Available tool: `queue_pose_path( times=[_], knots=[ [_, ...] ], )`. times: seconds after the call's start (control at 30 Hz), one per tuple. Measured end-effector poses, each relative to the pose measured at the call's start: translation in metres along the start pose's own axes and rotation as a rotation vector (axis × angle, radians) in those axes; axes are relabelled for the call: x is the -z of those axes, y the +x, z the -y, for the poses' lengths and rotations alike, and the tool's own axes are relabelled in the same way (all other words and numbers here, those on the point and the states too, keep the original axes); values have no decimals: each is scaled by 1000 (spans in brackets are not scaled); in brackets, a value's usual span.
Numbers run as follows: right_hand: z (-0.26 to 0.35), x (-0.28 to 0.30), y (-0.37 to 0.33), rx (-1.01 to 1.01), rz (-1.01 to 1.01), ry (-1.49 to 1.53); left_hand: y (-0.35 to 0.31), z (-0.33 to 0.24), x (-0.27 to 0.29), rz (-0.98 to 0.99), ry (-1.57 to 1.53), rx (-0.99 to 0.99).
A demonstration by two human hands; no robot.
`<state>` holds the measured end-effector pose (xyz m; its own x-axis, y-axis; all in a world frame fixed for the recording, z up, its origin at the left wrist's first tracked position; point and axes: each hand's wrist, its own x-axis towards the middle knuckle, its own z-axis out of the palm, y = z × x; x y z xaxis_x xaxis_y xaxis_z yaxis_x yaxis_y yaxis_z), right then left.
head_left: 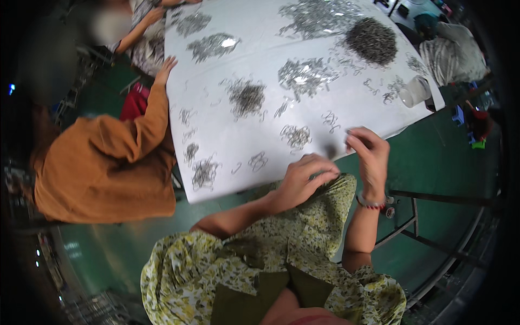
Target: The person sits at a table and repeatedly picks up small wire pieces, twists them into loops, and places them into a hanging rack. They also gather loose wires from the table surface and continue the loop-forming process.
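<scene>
My left hand [306,181] is at the table's near edge, its fingers curled toward the thumb and slightly blurred; anything in it is too small to make out. Raised over the edge to its right, my right hand [371,154] has thumb and forefinger pinched together, with what they hold, if anything, not visible. A small heap of curved metal hooks [296,137] lies on the white table [233,157] just beyond my left hand. Nearest my right fingers is a looser group of hooks [330,121]. Another little cluster of hooks [258,161] sits farther left.
Several heaps of small metal pieces spread across the table, including a dark round pile [371,42] and a shiny pile [307,76]. A clear plastic container [415,92] stands at the right corner. Co-workers sit around; one in a brown top [108,168] is at the left edge.
</scene>
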<state>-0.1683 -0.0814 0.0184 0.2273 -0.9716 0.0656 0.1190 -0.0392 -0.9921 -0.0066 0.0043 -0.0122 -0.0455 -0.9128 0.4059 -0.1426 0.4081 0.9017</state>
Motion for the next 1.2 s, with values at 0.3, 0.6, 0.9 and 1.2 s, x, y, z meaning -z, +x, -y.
queue_pose_path(
  times=[0.3, 0.6, 0.9, 1.2],
  knots=[
    [8, -9, -80, 225, -52, -26, -5, -7, -11, -54, -136, 18],
    [7, -5, -79, 232, -95, 6, 1, -6, -16, -55, -216, 98],
    [-1, -5, -72, 204, -60, 13, 2, -1, -10, -21, -313, 226],
    [3, -11, -65, 120, -79, 17, -2, 6, -2, 90, -331, 312]
  ],
)
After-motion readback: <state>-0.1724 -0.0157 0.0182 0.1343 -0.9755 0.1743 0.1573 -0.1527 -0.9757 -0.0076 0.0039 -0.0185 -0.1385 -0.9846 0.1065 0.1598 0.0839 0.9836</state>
